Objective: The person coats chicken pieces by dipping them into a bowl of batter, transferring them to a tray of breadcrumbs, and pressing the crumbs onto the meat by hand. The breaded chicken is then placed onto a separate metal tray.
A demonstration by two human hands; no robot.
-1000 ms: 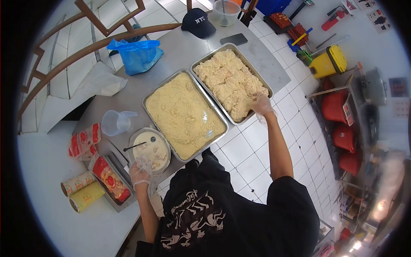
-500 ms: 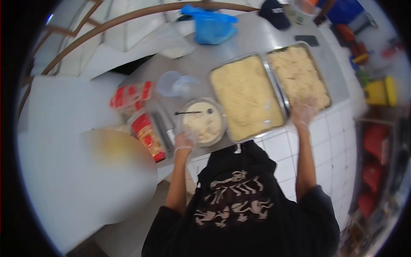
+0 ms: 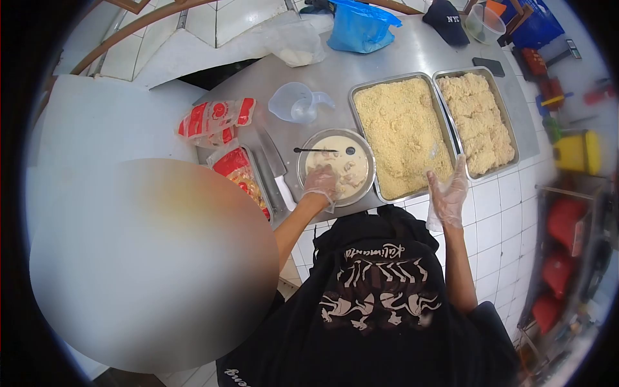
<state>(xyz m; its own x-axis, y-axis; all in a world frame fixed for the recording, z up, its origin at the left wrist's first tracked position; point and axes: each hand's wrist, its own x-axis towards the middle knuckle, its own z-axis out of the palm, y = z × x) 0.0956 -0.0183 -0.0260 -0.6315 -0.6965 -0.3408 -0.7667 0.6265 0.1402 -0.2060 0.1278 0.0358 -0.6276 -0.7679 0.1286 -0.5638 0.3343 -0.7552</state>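
My left hand point(image 3: 322, 181), in a clear plastic glove, reaches into a metal bowl point(image 3: 369, 183) of pale, creamy batter with pieces of what looks like raw meat. Its fingers curl down into the liquid; whatever they grip is hidden. A thin black utensil point(image 3: 316, 150) with a round end lies across the bowl. My right hand point(image 3: 447, 198), gloved too, is held open with thumb and fingers apart, at the near edge of a tray point(image 3: 405, 198) filled with yellowish crumbs. Beside that, a second tray point(image 3: 488, 173) holds rows of crumb-coated pieces.
Left of the bowl lie a white-handled knife point(image 3: 278, 169), a tray with an opened red packet point(image 3: 240, 173) and red-printed bags point(image 3: 213, 120). A clear measuring jug point(image 3: 295, 103) stands behind the bowl. Farther back are a blue bag point(image 3: 363, 27), a black cap point(image 3: 446, 22) and a phone point(image 3: 488, 66).
My left hand has moved from the bowl's left rim into the batter. My right hand has left the coated pieces and come back toward me, to the near side of the crumb tray.
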